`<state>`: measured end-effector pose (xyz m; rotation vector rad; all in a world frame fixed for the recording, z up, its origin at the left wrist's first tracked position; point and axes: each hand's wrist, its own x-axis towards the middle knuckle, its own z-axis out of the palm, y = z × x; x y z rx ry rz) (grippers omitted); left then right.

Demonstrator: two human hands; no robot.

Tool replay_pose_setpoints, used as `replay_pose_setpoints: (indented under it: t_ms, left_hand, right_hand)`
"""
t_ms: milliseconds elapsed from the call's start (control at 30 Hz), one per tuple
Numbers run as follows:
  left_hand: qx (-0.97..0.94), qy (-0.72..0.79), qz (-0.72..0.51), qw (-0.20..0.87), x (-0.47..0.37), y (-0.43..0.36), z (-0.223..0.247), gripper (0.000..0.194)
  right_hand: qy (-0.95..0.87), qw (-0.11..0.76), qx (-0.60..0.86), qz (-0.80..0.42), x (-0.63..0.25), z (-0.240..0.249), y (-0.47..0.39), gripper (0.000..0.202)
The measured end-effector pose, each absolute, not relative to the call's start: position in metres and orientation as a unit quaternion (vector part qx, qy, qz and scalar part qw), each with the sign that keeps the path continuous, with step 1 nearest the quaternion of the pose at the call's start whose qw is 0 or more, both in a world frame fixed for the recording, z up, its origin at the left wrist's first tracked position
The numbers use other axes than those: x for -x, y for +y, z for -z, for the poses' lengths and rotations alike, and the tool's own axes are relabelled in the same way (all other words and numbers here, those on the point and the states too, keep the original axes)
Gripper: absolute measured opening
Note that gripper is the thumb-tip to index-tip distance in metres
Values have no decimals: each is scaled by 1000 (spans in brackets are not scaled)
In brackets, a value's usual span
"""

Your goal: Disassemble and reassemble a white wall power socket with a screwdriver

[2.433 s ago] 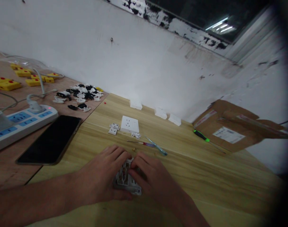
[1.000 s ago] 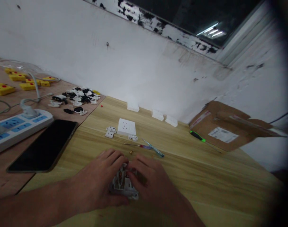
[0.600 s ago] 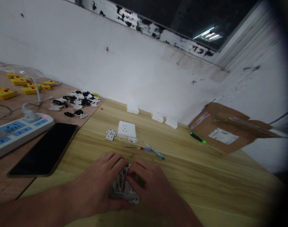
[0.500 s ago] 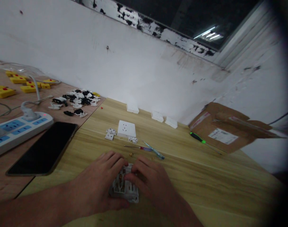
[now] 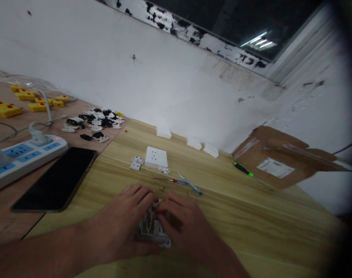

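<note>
Fingertips of the right hand (image 5: pixel 184 218) have drawn together over the white socket housing (image 5: pixel 151 227), covering slots bared half a second ago; I judge fine work inside it continues. The open housing sits low over the desk (image 5: pixel 245 220), with the left hand (image 5: pixel 122 218) clamped around its left side, thumb along the near edge. Whether the right grip pinches anything, I cannot tell.

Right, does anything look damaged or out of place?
The white strip below the dark window is blotched black, as if its paint peeled; a tiny red piece lies apart from the black-and-white plastic parts.
</note>
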<state>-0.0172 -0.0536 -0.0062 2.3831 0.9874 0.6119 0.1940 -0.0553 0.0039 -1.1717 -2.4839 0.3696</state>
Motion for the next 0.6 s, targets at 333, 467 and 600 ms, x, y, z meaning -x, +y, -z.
replay_pose_setpoints:
  t_ms: [333, 467, 600]
  left_hand:
    - [-871, 362, -221, 248, 18, -55, 6, 59]
    - [-869, 368, -222, 247, 18, -54, 5, 63]
    - [-869, 364, -227, 245, 17, -54, 4, 60]
  right_hand:
    - [-879, 181, 422, -132, -192, -8, -55, 8]
    - [-859, 198, 460, -111, -190, -7, -55, 14]
    - [-867, 211, 427, -150, -191, -7, -55, 8]
